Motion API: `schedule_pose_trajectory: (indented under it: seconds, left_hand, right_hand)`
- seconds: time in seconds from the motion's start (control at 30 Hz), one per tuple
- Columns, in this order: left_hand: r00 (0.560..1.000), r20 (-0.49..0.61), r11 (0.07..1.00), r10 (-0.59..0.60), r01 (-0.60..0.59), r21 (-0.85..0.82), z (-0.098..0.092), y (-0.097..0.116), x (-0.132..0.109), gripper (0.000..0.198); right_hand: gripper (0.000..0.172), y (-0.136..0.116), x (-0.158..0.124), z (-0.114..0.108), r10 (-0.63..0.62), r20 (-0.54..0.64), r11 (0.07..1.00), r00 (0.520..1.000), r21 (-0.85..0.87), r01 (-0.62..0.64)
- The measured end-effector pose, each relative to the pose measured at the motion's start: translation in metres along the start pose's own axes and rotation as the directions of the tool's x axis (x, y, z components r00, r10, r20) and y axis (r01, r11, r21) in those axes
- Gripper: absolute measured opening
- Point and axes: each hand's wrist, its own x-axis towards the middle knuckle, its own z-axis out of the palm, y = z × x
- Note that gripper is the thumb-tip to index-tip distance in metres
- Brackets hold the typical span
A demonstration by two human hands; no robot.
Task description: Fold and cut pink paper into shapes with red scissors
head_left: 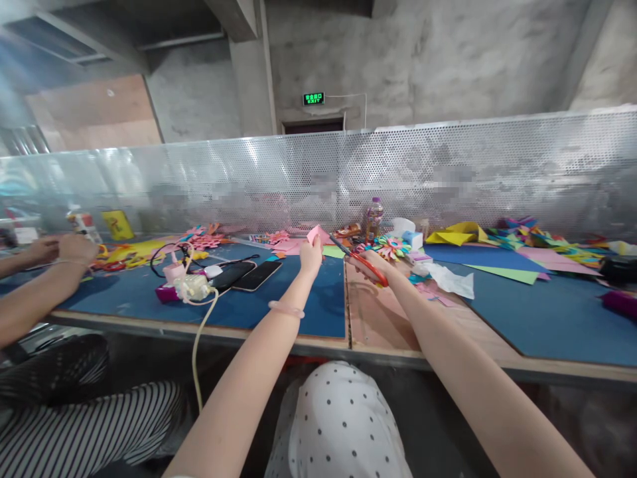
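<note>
Pinched in my left hand (311, 255) is a small folded piece of pink paper (317, 233), held up above the table. My right hand (374, 264) grips a pair of scissors (365, 261) with orange-red handles, their blades pointing left toward the paper. Whether the blades touch the paper I cannot tell. Beyond my right hand lies a multicoloured paper flower (391, 247). Light green paper (334, 251) rests on the table just past my hands.
Left of my arms lie phones (257, 275) and a power adapter (194, 287) with a cable hanging off the edge. A bottle (374, 216) stands at the back. Crumpled white tissue (450, 279) and coloured sheets (485, 257) lie right. Another person's hands (77, 251) work at far left.
</note>
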Motion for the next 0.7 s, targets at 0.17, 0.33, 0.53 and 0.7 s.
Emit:
schedule_pose_trajectory:
  seconds: [0.17, 0.33, 0.53, 0.7]
  left_hand:
    - [0.999, 0.033, 0.997, -0.007, 0.010, -0.082, -0.0008, 0.0000, 0.0007, 0.031]
    - [0.999, 0.043, 0.995, -0.025, 0.029, -0.096, -0.0025, -0.0004, 0.0026, 0.035]
    - [0.998, 0.057, 0.996, 0.009, -0.004, -0.090, -0.0031, 0.0002, 0.0026, 0.041]
    - [0.998, 0.043, 0.999, 0.037, -0.035, -0.035, -0.0055, 0.0012, 0.0022, 0.043]
  right_hand:
    - [0.040, -0.0078, -0.0095, -0.0004, -0.017, 0.030, 0.998, 0.999, 0.056, 0.015]
    - [0.032, -0.0079, -0.0086, 0.0004, -0.100, 0.089, 0.995, 0.991, 0.013, 0.099]
    - [0.031, -0.0052, -0.0091, -0.0017, -0.142, 0.142, 0.990, 0.980, 0.033, 0.139]
    - [0.036, -0.0074, -0.0086, -0.0014, -0.150, 0.145, 0.988, 0.978, 0.003, 0.152]
